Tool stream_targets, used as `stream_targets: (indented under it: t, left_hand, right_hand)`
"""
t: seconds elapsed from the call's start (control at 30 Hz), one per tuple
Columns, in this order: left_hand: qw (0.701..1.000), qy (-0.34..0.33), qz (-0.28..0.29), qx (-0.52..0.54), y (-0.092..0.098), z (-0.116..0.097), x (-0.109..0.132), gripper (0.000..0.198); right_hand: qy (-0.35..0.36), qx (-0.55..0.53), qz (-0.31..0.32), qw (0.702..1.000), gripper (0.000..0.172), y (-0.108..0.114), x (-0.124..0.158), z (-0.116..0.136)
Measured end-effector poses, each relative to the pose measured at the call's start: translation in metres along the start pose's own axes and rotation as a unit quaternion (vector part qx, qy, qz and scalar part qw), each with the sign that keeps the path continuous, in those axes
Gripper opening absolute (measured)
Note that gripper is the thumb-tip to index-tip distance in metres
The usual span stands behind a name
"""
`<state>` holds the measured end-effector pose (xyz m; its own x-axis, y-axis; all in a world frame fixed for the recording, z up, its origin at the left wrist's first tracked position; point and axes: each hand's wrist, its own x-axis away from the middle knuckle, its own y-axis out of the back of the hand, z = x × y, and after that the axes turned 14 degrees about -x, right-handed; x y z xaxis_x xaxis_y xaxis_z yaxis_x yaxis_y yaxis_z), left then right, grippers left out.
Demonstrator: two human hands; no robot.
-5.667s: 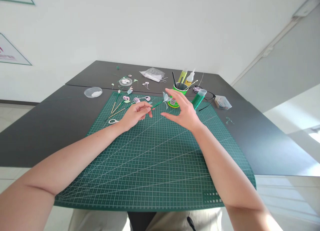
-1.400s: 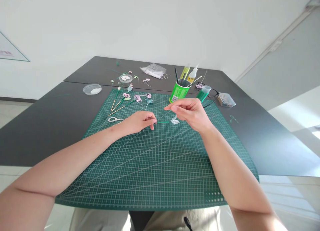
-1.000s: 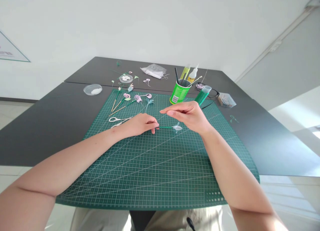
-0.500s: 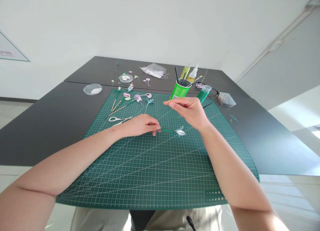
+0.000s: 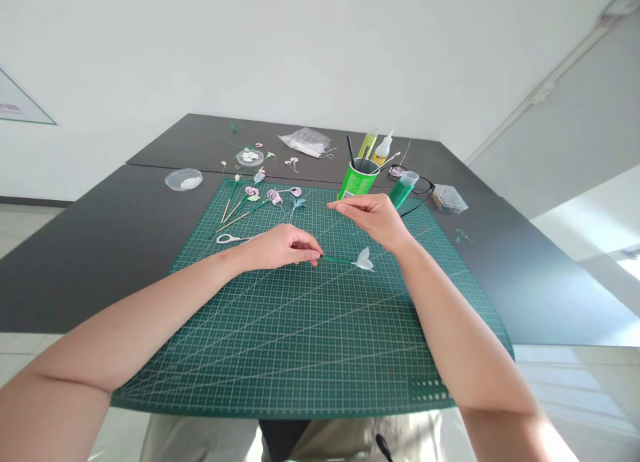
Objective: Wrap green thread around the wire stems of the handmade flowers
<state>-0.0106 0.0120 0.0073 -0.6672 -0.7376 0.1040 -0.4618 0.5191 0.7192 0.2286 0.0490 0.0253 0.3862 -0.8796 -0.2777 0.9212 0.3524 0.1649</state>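
Observation:
My left hand (image 5: 287,246) pinches the green stem of a craft flower (image 5: 364,259) low over the cutting mat (image 5: 320,342). The flower points right, and its pale bluish-white petals are spread at the tip. Higher and to the right, my right hand (image 5: 373,215) has thumb and forefinger pressed together in front of a green can. Whatever those fingertips hold is too fine to make out. White-handled scissors (image 5: 228,239) lie on the mat, partly hidden behind my left hand.
Finished flowers on sticks (image 5: 240,209) lie at the mat's back left. The green can (image 5: 358,180) holds tools, beside a glue bottle (image 5: 384,147), a green tube (image 5: 403,190), glasses (image 5: 425,184) and a clear box (image 5: 449,199). Shallow dishes (image 5: 175,179) stand left.
The flower has turned about its stem, and its petals now show spread apart. My left hand has shifted very slightly; the right stays raised in its pinch.

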Motion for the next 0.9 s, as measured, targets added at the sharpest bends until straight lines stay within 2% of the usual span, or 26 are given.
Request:
stream_targets:
  t: [0.17,0.3,0.47,0.67,0.9]
  left_hand:
    - [1.000,-0.013,0.019,0.009,-0.002,-0.003,0.000,0.026]
    - [0.999,-0.018,0.014,0.026,-0.002,-0.001,0.000,0.025]
    - [0.998,-0.016,-0.017,0.066,0.000,0.001,0.000,0.022]
    - [0.994,-0.007,-0.051,0.100,0.000,0.002,-0.002,0.024]
    - [0.984,0.010,-0.124,0.126,0.002,0.004,-0.003,0.027]
  right_hand:
    - [0.018,-0.012,0.015,1.000,0.027,-0.003,0.002,0.003]
    - [0.001,0.023,0.015,1.000,0.023,-0.002,-0.001,-0.001]
    - [-0.043,0.073,0.022,0.996,0.023,0.003,-0.005,-0.009]
    - [-0.079,0.108,0.046,0.990,0.033,0.007,-0.006,-0.013]
    - [-0.111,0.121,0.067,0.984,0.035,0.011,-0.008,-0.018]
